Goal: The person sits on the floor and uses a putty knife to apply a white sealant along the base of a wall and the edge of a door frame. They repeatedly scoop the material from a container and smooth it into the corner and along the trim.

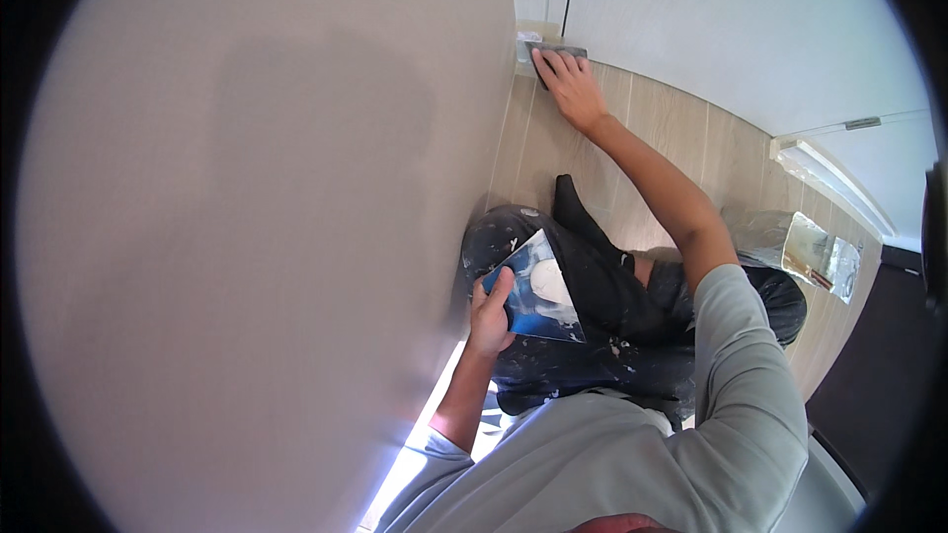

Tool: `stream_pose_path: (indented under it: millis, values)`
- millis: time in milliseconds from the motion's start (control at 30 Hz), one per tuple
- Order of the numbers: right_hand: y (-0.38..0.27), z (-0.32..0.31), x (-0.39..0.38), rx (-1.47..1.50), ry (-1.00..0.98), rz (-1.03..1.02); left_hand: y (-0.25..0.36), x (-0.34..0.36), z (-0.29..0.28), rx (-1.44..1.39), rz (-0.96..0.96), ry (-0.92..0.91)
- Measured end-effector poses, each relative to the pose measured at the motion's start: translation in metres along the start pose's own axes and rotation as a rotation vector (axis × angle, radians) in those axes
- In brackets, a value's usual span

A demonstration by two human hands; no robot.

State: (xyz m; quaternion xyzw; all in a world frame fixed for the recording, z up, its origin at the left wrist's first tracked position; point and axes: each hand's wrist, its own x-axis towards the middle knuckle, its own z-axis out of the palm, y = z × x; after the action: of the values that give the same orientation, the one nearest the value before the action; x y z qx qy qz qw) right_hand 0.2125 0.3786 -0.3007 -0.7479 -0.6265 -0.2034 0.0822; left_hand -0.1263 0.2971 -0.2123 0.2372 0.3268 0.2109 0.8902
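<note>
My left hand (491,311) grips a blue square board (528,311) by its edge, over my paint-spattered dark trouser leg; a white blob of paste (548,279) lies on the board. My right hand (571,89) reaches forward with its fingers on a dark flat blade tool (573,50), held against the foot of the corner where the beige wall (296,188) meets the white panel (711,20). A pale patch of tape or coating (525,61) shows just left of the tool, partly hidden by it.
I sit on pale wood-look flooring (642,197), close to the wall on my left. At right lie a white moulding (834,188) along the panel's foot and a crumpled clear sheet or bag (839,276) with things in it. A dark surface (859,375) is at far right.
</note>
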Motion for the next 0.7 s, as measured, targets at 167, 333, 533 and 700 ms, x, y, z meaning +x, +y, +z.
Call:
stream_pose_path:
  millis: [167,333,533,700]
  values:
    - [-0.005,0.009,0.016,-0.063,-0.077,-0.006,0.003,0.000,0.003,-0.005,0.007,0.002]
    - [-0.003,0.018,0.021,-0.109,-0.061,0.022,0.007,0.001,0.013,-0.029,0.023,0.016]
    - [-0.005,0.018,0.023,-0.163,-0.085,0.046,0.009,0.000,0.017,-0.028,0.026,0.032]
    - [-0.005,0.020,0.024,-0.131,-0.091,0.062,0.005,-0.001,0.008,-0.013,-0.014,-0.003]
